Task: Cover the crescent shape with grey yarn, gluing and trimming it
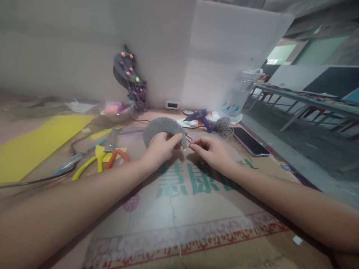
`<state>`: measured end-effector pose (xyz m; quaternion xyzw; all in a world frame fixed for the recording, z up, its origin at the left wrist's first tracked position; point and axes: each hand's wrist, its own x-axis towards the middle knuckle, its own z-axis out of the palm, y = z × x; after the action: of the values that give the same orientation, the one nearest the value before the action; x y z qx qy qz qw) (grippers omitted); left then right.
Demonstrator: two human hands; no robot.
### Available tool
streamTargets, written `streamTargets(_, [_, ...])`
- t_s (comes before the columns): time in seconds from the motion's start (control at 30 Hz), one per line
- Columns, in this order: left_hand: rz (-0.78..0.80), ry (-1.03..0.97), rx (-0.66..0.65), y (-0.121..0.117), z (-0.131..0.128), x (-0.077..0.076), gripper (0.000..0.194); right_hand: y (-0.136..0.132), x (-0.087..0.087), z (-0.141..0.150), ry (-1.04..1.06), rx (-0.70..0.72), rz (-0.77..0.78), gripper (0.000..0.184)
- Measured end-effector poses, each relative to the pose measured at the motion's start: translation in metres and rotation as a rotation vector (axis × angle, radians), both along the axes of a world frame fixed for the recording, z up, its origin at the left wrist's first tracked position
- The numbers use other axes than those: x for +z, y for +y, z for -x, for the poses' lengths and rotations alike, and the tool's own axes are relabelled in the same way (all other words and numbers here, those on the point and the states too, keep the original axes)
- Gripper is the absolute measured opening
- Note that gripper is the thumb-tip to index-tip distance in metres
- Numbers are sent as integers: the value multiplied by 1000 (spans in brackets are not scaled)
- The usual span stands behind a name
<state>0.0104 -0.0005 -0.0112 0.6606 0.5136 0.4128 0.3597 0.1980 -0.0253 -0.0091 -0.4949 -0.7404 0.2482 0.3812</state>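
A curved, crescent-like piece wrapped in grey yarn (157, 126) is held above the cardboard by my left hand (162, 146), whose fingers close round its inner side near the right tip. Just right of that tip, my right hand (209, 150) has thumb and forefinger pinched together. Whatever lies in the pinch is too small and blurred to name. A ball of grey yarn (223, 126) sits behind my right hand, beside a blue glue gun (200, 118). Pliers (110, 141) with yellow and orange handles lie left of my left hand.
Printed cardboard (159, 231) covers the table. A phone (250, 142) and a clear bottle (238, 91) are at right. A small digital clock (172, 104) stands by the wall, near a grey crescent with coloured balls (121, 71). Yellow sheet (47, 145) lies left.
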Motion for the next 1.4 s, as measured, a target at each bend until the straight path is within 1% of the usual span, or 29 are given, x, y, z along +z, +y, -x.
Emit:
streamTargets(0.1, [-7, -9, -34, 2, 0, -3, 41, -1, 1, 1, 25, 2, 10, 20])
streamTargets(0.27, [7, -2, -49, 3, 0, -5, 42, -4, 4, 1, 10, -35, -13, 20])
streamTargets(0.43, [2, -5, -84, 0, -1, -1, 41, -2, 0, 0, -3, -12, -19, 20])
streamTargets(0.57, [6, -13, -82, -4, -2, 3, 40, -1, -1, 0, -8, -5, -34, 22])
streamTargets(0.73, [19, -24, -60, -4, -3, 4, 40, 0, 5, -2, 105, -67, -60, 32])
streamTargets(0.87, [-2, -23, -61, -1, -3, -1, 42, 3, 7, -4, 240, -98, -37, 30])
streamTargets(1.0, [-25, -33, -70, 0, -2, -4, 44, 2, 5, -3, 330, -32, 66, 30])
streamTargets(1.13, [-40, -43, -65, 0, -1, -4, 44, -3, 3, 1, 316, 88, 107, 29])
streamTargets(1.2, [-40, -53, -63, 0, -1, -4, 44, -4, 2, 2, 302, 126, 110, 29])
streamTargets(1.4, [-23, -64, -55, 1, -1, -3, 43, -2, -2, 3, 235, 126, 111, 30])
